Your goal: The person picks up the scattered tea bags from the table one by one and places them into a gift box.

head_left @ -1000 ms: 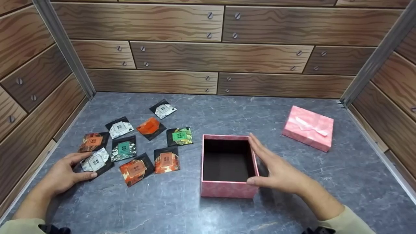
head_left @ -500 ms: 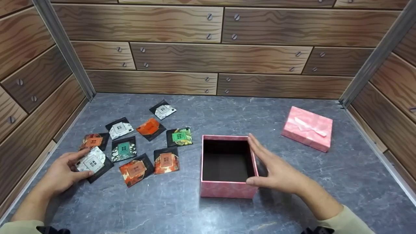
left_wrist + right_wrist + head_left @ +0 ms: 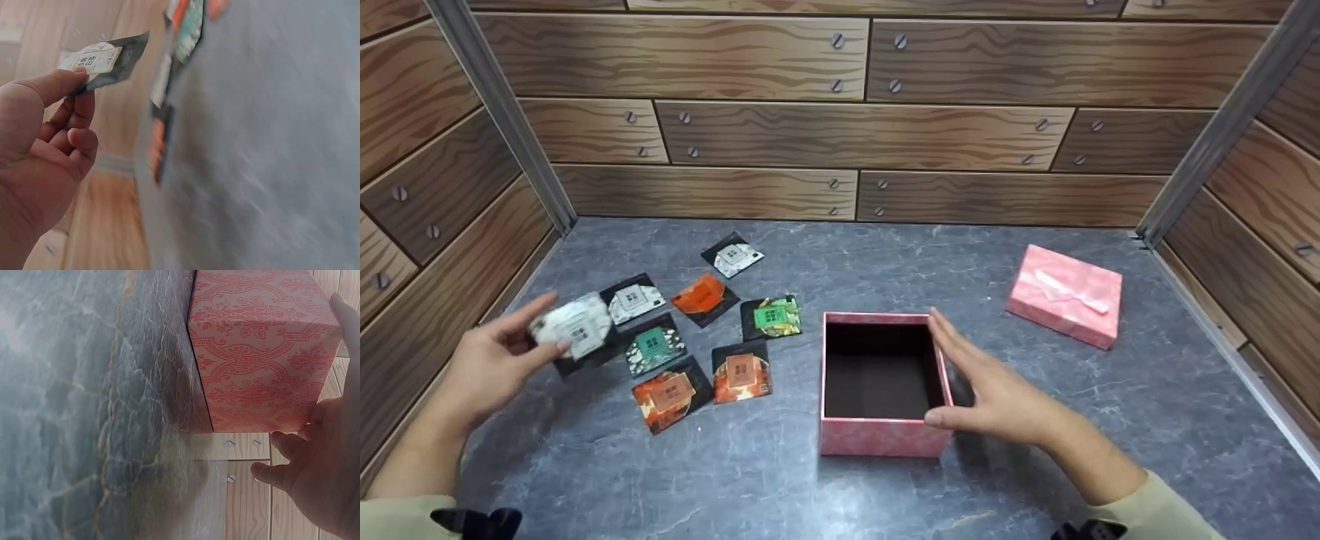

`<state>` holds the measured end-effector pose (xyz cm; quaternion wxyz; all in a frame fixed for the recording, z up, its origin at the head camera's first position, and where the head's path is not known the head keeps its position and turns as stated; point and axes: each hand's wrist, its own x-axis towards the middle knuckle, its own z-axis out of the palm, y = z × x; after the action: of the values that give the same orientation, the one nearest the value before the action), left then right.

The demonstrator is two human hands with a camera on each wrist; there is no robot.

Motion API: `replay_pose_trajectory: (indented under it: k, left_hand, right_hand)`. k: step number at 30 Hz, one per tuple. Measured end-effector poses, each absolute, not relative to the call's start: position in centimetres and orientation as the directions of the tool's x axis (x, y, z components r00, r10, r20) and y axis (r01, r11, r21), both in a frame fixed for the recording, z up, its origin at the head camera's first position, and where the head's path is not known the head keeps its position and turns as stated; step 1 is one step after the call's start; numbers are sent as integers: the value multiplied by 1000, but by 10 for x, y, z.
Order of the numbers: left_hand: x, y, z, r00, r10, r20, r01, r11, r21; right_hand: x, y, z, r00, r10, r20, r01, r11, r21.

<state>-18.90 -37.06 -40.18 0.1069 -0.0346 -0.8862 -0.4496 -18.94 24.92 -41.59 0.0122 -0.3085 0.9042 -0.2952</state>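
Note:
My left hand pinches a flat black-and-white sachet between thumb and fingers. In the left wrist view this sachet is tilted and held clear of the table. The other fingers of that hand curl loosely beneath it. My right hand touches the right side of a pink box, which stands lidless with a dark inside. Its forefinger lies straight along the back right corner and its thumb rests at the front right corner. From the right wrist, the box shows a red ornamental pattern, with the hand beside it.
Several sachets lie spread left of the box, among them a green one, a teal one and an orange one. A pink lid with a bow lies at the back right. Wood-patterned walls bound the grey table.
My left hand has lifted the black-and-white sachet off the table, up and slightly away from me. The right hand and the box stay in place.

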Motion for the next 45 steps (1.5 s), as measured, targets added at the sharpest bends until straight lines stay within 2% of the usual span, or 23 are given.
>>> replay_pose_trajectory:
  k: [10, 19, 27, 36, 45]
  left_hand:
    - [-199, -293, -343, -907, 33, 421, 342, 640, 688]
    - [-208, -221, -316, -902, 197, 384, 428, 532, 731]
    - [-217, -170, -318, -885, 303, 355, 460, 445, 768]
    - [-223, -122, -336, -819, 442, 365, 545, 402, 736]
    - [-229, -85, -357, -780, 515, 355, 592, 423, 686]
  right_hand:
    - [-191, 247, -415, -810, -565, 159, -549, 634, -544]
    - [-193, 247, -417, -802, -571, 173, -560, 619, -550]
    - [-192, 246, -417, -800, -575, 172, -563, 619, -547]
    - [-192, 246, -418, -806, -567, 171, -556, 623, -551]
    - [-190, 248, -418, -814, -558, 163, -542, 628, -559]
